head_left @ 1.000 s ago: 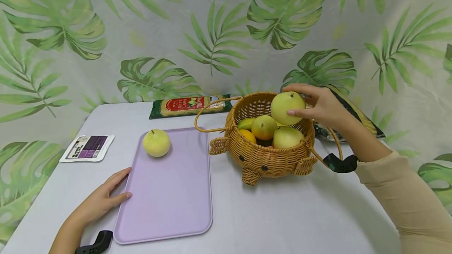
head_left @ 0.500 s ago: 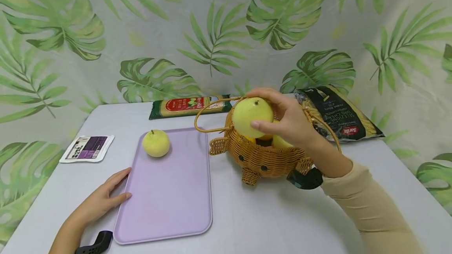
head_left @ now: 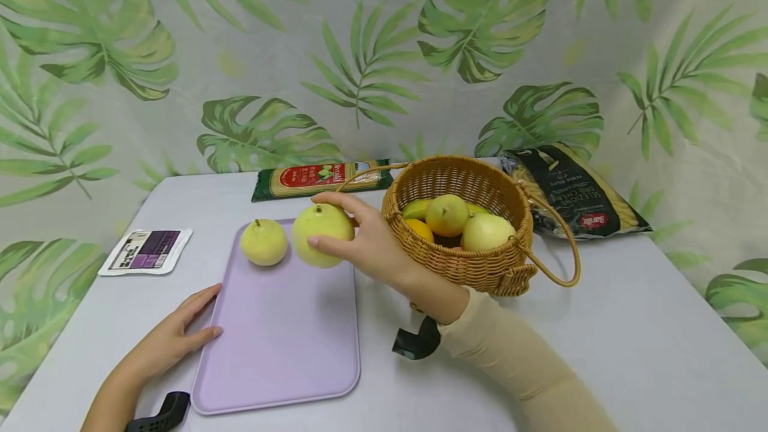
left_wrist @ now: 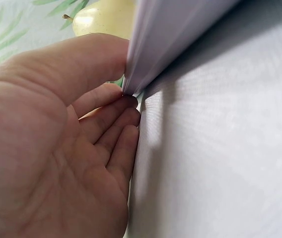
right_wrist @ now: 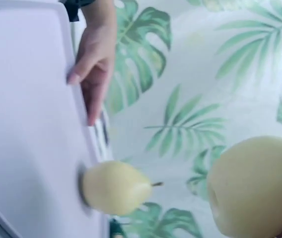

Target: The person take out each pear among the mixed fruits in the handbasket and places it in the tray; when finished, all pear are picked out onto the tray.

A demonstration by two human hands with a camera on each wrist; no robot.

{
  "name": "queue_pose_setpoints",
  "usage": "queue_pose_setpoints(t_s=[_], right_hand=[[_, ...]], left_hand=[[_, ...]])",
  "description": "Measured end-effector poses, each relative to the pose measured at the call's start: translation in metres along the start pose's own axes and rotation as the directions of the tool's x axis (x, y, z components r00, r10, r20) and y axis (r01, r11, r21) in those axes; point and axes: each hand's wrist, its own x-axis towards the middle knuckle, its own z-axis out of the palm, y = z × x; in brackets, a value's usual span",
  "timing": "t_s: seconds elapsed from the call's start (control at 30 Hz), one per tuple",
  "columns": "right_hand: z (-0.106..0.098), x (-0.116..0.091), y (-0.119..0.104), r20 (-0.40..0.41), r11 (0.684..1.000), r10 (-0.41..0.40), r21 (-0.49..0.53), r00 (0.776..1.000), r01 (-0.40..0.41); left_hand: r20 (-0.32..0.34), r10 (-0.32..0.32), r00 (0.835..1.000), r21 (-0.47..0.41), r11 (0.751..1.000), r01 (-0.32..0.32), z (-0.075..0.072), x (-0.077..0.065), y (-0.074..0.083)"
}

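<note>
My right hand (head_left: 375, 242) grips a round yellow-green pear (head_left: 323, 235) between thumb and fingers, over the far right part of the lilac tray (head_left: 282, 339). In the right wrist view this held pear (right_wrist: 255, 188) shows at the right edge. Another pear (head_left: 264, 243) sits stem up in the tray's far left corner. My left hand (head_left: 174, 335) lies at the tray's left edge, thumb and fingertips touching the rim, as the left wrist view shows close up. A wicker basket (head_left: 462, 272) holds several fruits, among them a pear (head_left: 488, 232) and an orange (head_left: 420, 229).
A green pasta packet (head_left: 318, 179) lies behind the tray. Behind the basket at right is a black pasta bag (head_left: 576, 195). A white and purple sachet (head_left: 147, 252) lies left of the tray. The basket's loop handles (head_left: 567, 245) stick out sideways. Leaf-patterned cloth (head_left: 360, 52) hangs behind the table.
My right hand has carried the pear leftward from above the basket to over the tray. The left hand, the tray and the pear on it have stayed put.
</note>
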Motion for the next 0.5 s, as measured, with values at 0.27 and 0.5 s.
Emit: queue_pose_setpoints(t_s=[0.27, 0.5], right_hand=[[0.049, 0.023, 0.045, -0.072, 0.994, 0.109, -0.005, 0.991, -0.110], [0.065, 0.036, 0.068, -0.149, 0.990, 0.097, -0.087, 0.984, -0.111]], left_hand=[[0.000, -0.010, 1.000, 0.005, 1.000, 0.010, -0.001, -0.001, 0.001], [0.001, -0.013, 1.000, 0.001, 1.000, 0.013, -0.001, -0.001, 0.000]])
